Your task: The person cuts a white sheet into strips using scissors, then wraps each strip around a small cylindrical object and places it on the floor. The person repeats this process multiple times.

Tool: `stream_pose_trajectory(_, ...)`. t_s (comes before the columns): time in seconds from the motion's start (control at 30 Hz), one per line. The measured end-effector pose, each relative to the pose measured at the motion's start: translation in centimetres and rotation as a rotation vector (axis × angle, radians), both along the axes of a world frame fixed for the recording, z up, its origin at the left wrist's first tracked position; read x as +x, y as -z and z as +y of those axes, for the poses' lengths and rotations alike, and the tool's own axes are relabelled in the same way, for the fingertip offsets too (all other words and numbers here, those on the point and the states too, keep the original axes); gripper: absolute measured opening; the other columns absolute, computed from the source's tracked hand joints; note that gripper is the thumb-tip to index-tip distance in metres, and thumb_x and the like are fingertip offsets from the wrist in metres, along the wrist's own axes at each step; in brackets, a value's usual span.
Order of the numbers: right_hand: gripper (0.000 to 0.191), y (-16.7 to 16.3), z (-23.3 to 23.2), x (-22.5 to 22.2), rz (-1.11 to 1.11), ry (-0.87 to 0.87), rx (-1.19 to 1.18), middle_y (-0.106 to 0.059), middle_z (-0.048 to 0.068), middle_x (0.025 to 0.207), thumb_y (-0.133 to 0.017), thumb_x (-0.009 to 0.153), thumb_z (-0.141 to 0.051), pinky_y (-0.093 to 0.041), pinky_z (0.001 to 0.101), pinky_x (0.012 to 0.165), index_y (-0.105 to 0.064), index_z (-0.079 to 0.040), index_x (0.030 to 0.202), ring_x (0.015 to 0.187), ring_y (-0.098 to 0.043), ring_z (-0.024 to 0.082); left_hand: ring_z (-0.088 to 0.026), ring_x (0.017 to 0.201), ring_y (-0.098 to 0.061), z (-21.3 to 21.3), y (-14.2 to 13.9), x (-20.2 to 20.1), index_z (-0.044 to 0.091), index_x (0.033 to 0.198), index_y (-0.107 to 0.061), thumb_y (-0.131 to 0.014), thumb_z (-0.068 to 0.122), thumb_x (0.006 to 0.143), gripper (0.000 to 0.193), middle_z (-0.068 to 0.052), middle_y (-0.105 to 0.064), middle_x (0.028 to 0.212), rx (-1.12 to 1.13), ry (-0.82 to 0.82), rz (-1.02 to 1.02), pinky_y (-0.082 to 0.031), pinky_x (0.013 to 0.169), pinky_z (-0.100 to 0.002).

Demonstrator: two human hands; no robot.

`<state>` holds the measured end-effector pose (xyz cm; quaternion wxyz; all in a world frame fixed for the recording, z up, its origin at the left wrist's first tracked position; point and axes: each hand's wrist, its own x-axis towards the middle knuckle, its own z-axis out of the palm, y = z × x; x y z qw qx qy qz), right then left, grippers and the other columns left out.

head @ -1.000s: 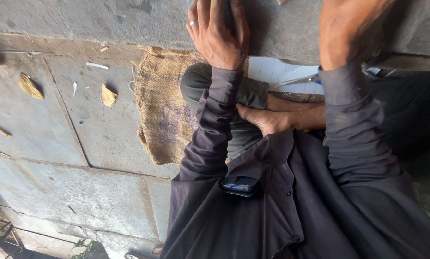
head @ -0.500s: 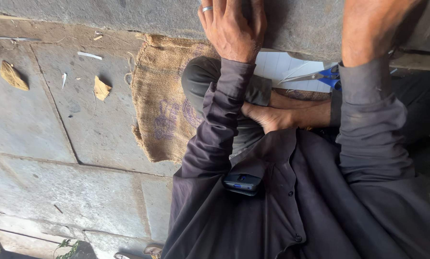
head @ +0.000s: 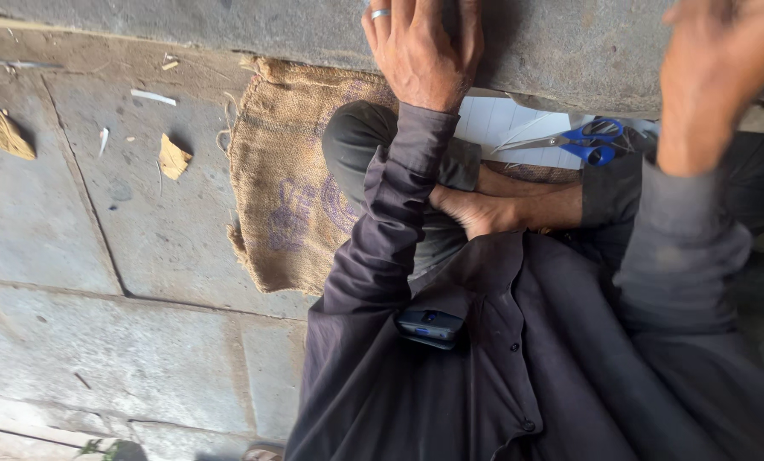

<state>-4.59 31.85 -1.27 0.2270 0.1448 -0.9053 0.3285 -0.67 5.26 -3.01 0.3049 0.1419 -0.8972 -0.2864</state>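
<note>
Stone slab beneath both hands, above the seated person's lap.
Left hand lies flat, fingers spread on it; right hand blurred, fingers' state indiscernible; blue-handled scissors rest on white paper below.

A burlap sack with faded purple print lies flat on stone paving; a small dark device with a glossy screen sits at the chest.

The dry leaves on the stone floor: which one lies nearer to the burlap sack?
The smaller leaf, lying just left of the burlap sack. The other leaf, larger, lies far off by the picture's left edge.
</note>
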Motion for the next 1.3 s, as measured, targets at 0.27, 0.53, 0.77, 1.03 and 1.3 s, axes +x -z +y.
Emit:
stream_pose_trajectory(0.27, 0.008, 2.0, 0.4, -1.8, -0.002, 0.067, 0.013, -0.070, 0.015, 0.096, -0.064, 0.109, 0.012, -0.046, 0.0300, 0.059, -0.061, 0.009, 0.115, 0.069, -0.070, 0.024, -0.025, 0.104, -0.055, 0.8, -2.5, 2.5, 0.014, 0.127, -0.063, -0.068, 0.017, 0.098, 0.029, -0.008, -0.059, 0.122, 0.204, 0.155, 0.076, -0.044, 0.090, -0.038)
stream_pose_trajectory(0.53, 0.009, -3.0, -1.5, -0.1, 0.001, -0.145, -0.249, -0.071, 0.015, 0.097, -0.063, 0.110, 0.014, -0.045, 0.0289, 0.056, -0.061, 0.010, 0.117, 0.068, -0.071, 0.024, -0.011, 0.098, -0.075, 6.3, -5.2, 7.9, 0.021, 0.129, -0.067, -0.066, 0.027, 0.110, 0.021, -0.002, -0.073, 0.123, 0.600, 0.306, -0.087, -0.062, 0.085, -0.022)
stream_pose_trajectory(0.77, 0.008, -10.5, -4.0, 9.2, -0.476, -0.126, -0.810, -0.065, 0.015, 0.103, -0.062, 0.113, 0.001, -0.061, 0.0292, 0.065, -0.056, 0.005, 0.117, 0.085, -0.072, 0.020, -0.022, 0.110, -0.076, 6.2, -6.8, 6.4, 0.004, 0.147, -0.058, -0.066, 0.033, 0.105, 0.052, -0.013, -0.073, 0.129, 1.359, 0.520, -0.185, -0.066, 0.081, -0.033)
stream_pose_trajectory(1.03, 0.015, -10.4, -2.2, 14.3, -0.027, -0.155, -0.305, -0.068, 0.016, 0.116, -0.075, 0.108, 0.002, -0.061, 0.0348, 0.079, -0.061, 0.001, 0.113, 0.094, -0.073, 0.027, -0.025, 0.127, -0.067, 6.9, -9.9, 9.2, -0.003, 0.144, -0.057, -0.072, 0.014, 0.108, 0.043, -0.019, -0.069, 0.135, 1.547, 0.740, -0.128, -0.058, 0.108, -0.037)
stream_pose_trajectory(1.3, 0.059, -12.1, 0.1, 14.8, 0.103, -0.349, -0.003, -0.054, 0.018, 0.137, -0.055, 0.100, -0.059, -0.043, 0.0514, 0.110, -0.072, -0.007, 0.122, 0.129, -0.049, 0.035, -0.023, 0.134, -0.063, 6.3, -10.8, 10.9, 0.003, 0.146, -0.056, -0.074, 0.001, 0.102, 0.048, -0.012, -0.065, 0.142, 1.642, 1.049, -0.148, -0.052, 0.120, -0.040)
